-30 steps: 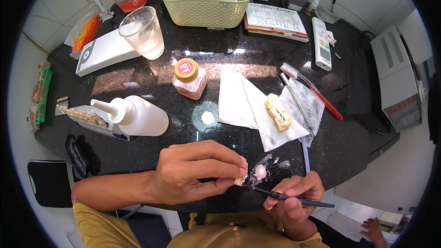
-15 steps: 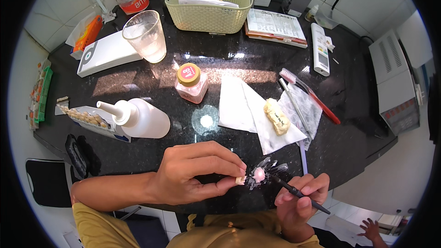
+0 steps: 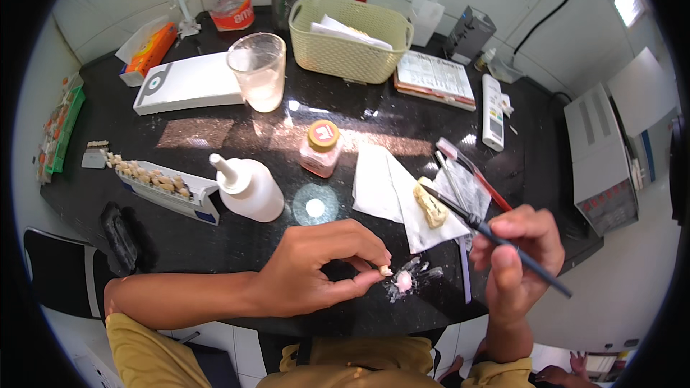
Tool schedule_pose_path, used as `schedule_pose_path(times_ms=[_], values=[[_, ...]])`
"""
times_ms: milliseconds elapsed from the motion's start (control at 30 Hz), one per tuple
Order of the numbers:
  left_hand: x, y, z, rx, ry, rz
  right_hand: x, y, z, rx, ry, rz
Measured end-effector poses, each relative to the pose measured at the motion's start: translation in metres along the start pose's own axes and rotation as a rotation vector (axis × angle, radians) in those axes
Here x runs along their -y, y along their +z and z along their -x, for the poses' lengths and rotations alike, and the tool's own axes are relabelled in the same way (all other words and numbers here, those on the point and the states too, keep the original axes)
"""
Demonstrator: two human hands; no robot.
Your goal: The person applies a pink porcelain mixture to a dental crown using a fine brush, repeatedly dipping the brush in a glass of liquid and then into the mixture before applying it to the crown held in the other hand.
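Note:
My left hand (image 3: 305, 269) pinches a small cream artificial tooth (image 3: 386, 271) between thumb and fingertips, low over the black counter. Close beside it lies a soft-looking pink lump (image 3: 404, 282) amid whitish smears. My right hand (image 3: 523, 262) grips a slim brush (image 3: 467, 219) with a dark handle. Its tip points away from me and overlaps a cream moulded block (image 3: 433, 210) in the picture; whether they touch, I cannot tell. Under the block is a folded white tissue (image 3: 381, 187). A pink-filled jar (image 3: 320, 154) with a gold lid stands farther back.
Left of centre stand a white squeeze bottle (image 3: 251, 194) and a holder with rows of artificial teeth (image 3: 154, 178). A red toothbrush (image 3: 478, 176) lies right. Behind are a glass (image 3: 259, 75), a green basket (image 3: 345, 54) and a remote control (image 3: 492, 111). Another person's hand (image 3: 578, 363) shows lower right.
My right hand has lifted the brush away from the pink lump, up and to the right, its tip now over the cream block. My left hand still pinches the tooth. The view has shifted slightly.

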State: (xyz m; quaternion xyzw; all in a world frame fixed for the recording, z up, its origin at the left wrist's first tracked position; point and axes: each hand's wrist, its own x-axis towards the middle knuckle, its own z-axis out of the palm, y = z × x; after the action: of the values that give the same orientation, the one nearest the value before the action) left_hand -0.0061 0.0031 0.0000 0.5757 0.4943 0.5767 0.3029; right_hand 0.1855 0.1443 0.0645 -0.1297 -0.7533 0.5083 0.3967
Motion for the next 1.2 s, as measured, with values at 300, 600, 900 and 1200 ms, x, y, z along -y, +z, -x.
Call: schedule_pose_path(times_ms=[300, 600, 900, 1200], values=[[0.001, -0.001, 0.001, -0.054, -0.138, 0.179, -0.004, 0.092, -0.171, 0.156, -0.261, 0.307], [-0.001, -0.001, -0.002, -0.060, -0.098, 0.097, -0.044, 0.155, -0.207, 0.384, -0.261, 0.695], [-0.001, -0.001, -0.002, -0.087, -0.121, 0.034, 0.016, -0.006, -0.091, -0.063, -0.230, 0.391], [0.001, 0.005, -0.007, -0.060, -0.136, 0.021, -0.057, -0.074, 0.005, -0.054, 0.013, 0.724]])
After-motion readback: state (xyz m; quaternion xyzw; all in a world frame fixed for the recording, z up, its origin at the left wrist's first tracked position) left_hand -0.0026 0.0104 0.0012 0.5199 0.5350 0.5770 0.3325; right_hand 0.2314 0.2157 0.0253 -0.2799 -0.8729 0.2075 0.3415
